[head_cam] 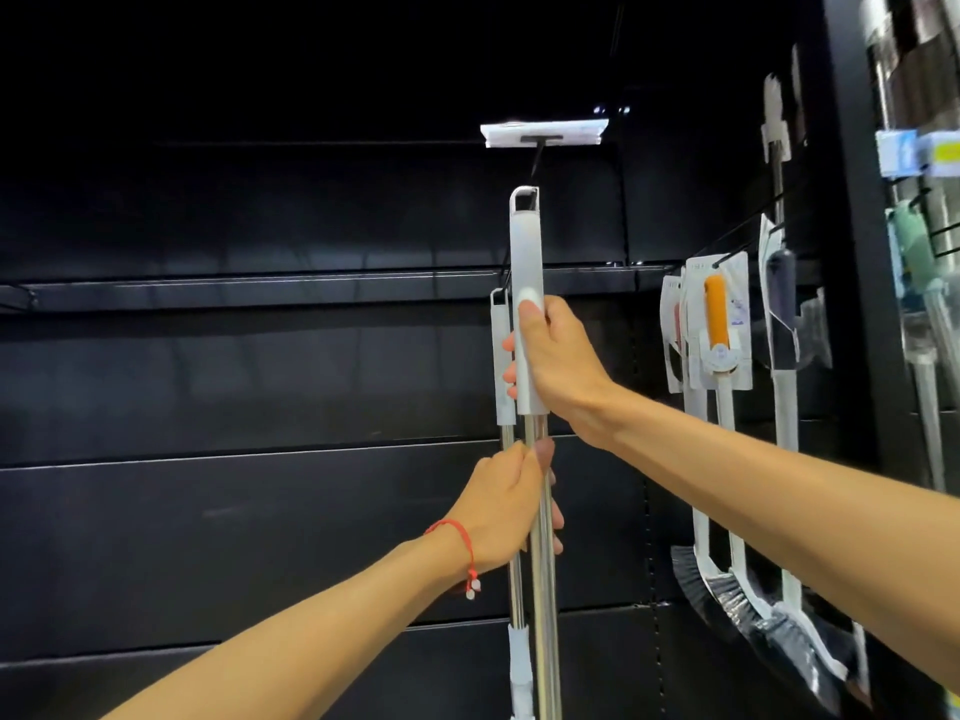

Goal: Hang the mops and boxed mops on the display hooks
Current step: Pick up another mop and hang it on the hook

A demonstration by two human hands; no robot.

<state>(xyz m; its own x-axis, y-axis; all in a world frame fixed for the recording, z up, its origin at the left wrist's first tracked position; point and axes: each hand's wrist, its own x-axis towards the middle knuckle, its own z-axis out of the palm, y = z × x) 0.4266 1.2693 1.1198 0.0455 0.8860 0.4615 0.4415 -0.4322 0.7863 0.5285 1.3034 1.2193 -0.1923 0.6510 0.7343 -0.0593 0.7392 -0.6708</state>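
I hold a mop upright by its handle (527, 241), which has a pale grey grip with a hanging loop on top and a shiny metal pole below. My right hand (558, 366) is closed around the grey grip. My left hand (511, 504) grips the metal pole lower down. The loop sits at the black display hook (537, 161), just under its white price tag (543, 133); whether the hook passes through the loop I cannot tell. A second identical mop (501, 356) hangs right behind, on the same hook. Both mop heads are out of view.
A black slatted display wall (260, 381) fills the background. To the right hang brushes with white handles and an orange-gripped one (717, 324) on other hooks. A black upright post (852, 252) and more hanging goods stand at the far right.
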